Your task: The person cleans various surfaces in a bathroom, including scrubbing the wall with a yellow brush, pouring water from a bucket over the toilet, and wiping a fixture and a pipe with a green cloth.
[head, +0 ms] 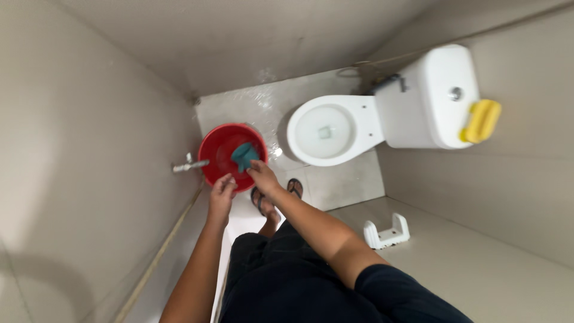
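A narrow tiled toilet stall with a wet floor [335,185]. The white toilet [382,113] stands at two o'clock, the red bucket [222,151] at eleven under a wall tap [190,164]. The right hand [262,174] pinches a teal mug [244,155] over the bucket; the left hand [222,192], fingers curled, touches the rim. Tipping the bucket could likely spill water, making sandalled feet slip.
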